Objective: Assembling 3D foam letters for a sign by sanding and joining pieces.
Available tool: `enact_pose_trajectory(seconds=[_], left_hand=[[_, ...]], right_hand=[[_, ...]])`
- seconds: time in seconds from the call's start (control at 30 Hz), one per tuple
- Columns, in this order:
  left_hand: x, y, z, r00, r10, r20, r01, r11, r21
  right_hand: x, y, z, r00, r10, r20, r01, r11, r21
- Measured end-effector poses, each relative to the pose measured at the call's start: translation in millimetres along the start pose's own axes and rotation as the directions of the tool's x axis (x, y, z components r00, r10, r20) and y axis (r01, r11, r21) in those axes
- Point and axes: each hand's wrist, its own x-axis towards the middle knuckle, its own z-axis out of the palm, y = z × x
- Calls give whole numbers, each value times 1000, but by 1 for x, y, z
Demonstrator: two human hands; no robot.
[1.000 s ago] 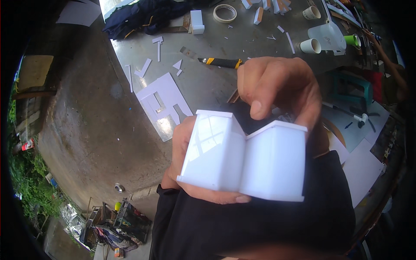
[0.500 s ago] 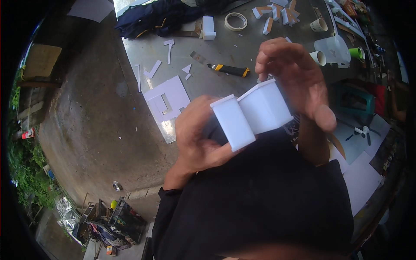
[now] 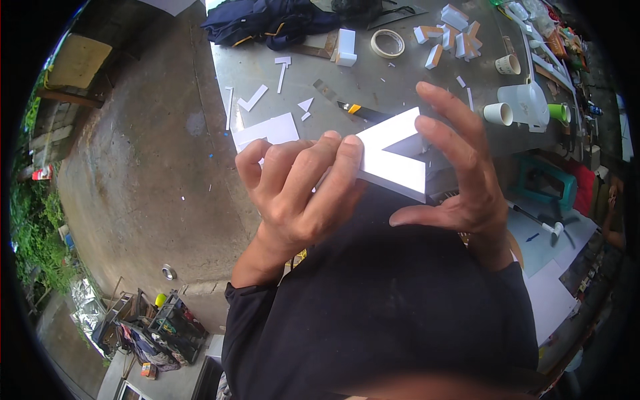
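Observation:
My left hand (image 3: 293, 183) grips a white block letter (image 3: 397, 170) by one end, its fingers curled over it. Two arms of the letter spread into a V toward the right; the held end is hidden by my fingers. Its flat white face is turned up, and a thick side wall shows below. My right hand (image 3: 463, 167) is open around the spread arms, thumb and fingers apart. One fingertip is close to the upper arm's tip; I cannot tell whether it touches. Beyond the letter lies a black and yellow utility knife (image 3: 360, 111), partly covered by it.
On the metal table lie a cut white sheet (image 3: 283, 125), thin white offcuts (image 3: 253, 99), a tape roll (image 3: 388, 55) and several white-and-brown blocks (image 3: 455, 17). Paper cups (image 3: 497, 115) and a clear plastic container (image 3: 523, 103) stand at right. Dark cloth (image 3: 267, 23) covers the far left corner.
The white letter has been turned over, so its flat face now shows instead of its side walls. My left fingers have come over its top. My right hand has spread and shifted slightly down.

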Motion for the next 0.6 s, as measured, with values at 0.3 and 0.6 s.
enact_pose_trajectory(seconds=[0.3, 0.6], left_hand=[[10, -39, 17, 732, 470, -493, -266, 863, 429], [5, -42, 21, 731, 500, -464, -270, 836, 477]], right_hand=[[-4, -28, 23, 798, 587, 135, -412, 368, 833], [-5, -18, 22, 835, 549, 31, -398, 565, 723]])
